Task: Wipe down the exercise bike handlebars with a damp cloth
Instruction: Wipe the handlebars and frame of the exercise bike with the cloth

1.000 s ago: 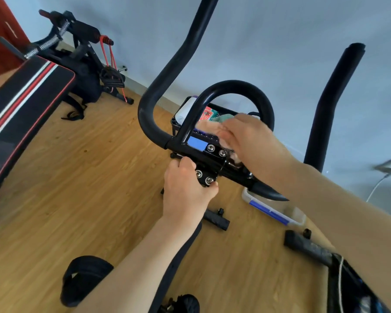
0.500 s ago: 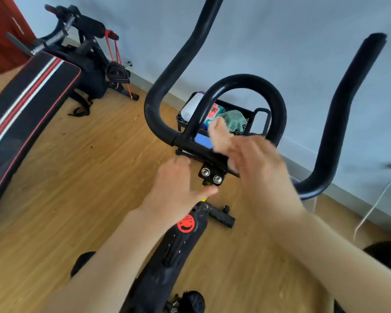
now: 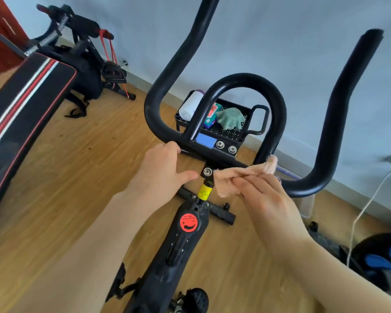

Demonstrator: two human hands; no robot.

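Item: handlebars (image 3: 246, 79), black, one inner loop and two outer horns, fixed to the bike's stem by a bolted clamp (image 3: 207, 171). Item: my left hand (image 3: 165, 170), set against the crossbar just left of the clamp, thumb straight and pointing at the bolt; knuckles hide the fingertips, so I cannot tell whether they wrap the bar or only lean on it. Item: my right hand (image 3: 269, 204), fingers and thumb pinching a peach cloth (image 3: 239, 177), bunched, held just right of the clamp, its far corner touching the foot of the inner loop. Step in hand, as I judge it: the middle section, around the clamp and the loop's base. Outstanding, by my estimate: the right horn (image 3: 348, 98) and perhaps more. Next move calls for spreading the bunched cloth flat in my palm, closing it round the tube and drawing it outward along the bend, left hand bracing the bar against swing. Also present: a floor basket (image 3: 261, 119) beyond the bars, holding a green rag (image 3: 231, 118).
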